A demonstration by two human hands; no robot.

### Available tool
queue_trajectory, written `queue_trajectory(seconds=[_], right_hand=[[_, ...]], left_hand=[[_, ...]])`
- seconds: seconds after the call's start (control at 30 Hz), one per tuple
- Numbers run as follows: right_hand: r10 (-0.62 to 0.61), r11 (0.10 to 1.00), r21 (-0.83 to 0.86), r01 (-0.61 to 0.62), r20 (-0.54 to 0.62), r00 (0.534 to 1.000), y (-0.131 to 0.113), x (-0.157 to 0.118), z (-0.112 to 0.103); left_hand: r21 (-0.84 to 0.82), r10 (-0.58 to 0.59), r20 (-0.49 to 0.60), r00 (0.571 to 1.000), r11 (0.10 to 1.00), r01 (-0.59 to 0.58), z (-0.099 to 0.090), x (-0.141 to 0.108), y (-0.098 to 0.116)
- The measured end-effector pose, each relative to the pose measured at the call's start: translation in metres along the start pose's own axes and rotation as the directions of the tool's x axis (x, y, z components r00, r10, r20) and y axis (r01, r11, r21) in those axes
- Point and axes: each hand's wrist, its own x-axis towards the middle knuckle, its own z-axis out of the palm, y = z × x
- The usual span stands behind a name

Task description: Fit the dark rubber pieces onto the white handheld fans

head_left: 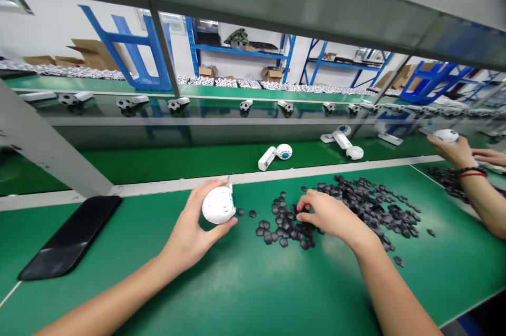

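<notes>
My left hand (197, 223) is closed around a round white plastic part (219, 204), held above the green tabletop (221, 283). Over the near pile of small black pentagonal pieces (284, 223), my right hand (322, 212) has its thumb and fingertips bent close together among the pieces. Whether a piece is between those fingertips is too small to tell. Two loose black pieces (252, 214) lie between the white part and the pile. A larger heap of the same pieces (367, 201) spreads out beyond my right hand.
A black phone-like slab (71, 238) lies at the left. White parts (283, 151) rest on the lower green belt beyond the table's metal edge (158, 187). Football-patterned parts (245, 105) line a ledge behind. At right, a co-worker's hand (454, 150) holds a white part.
</notes>
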Motion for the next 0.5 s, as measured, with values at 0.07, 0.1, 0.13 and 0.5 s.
queue_trajectory(seconds=[0.07, 0.1, 0.13, 0.5], right_hand=[[-0.006, 1.000, -0.026, 0.006, -0.008, 1.000, -0.004, -0.001, 0.000], [-0.013, 0.999, -0.046, 0.012, -0.018, 1.000, -0.006, -0.002, 0.000], [-0.019, 0.997, -0.070, 0.017, -0.033, 0.999, -0.008, -0.002, 0.000], [-0.029, 0.721, 0.679, 0.142, -0.175, 0.984, -0.074, -0.004, 0.018]], left_hand=[[0.108, 0.012, -0.001, 1.000, 0.994, -0.012, 0.002, -0.001, -0.009], [0.139, -0.003, -0.004, 1.000, 0.990, 0.004, 0.003, -0.003, -0.012], [0.147, -0.036, -0.002, 0.999, 0.989, 0.035, 0.004, -0.005, -0.013], [-0.291, -0.252, 0.212, 0.944, 0.906, 0.307, 0.015, -0.023, 0.017]])
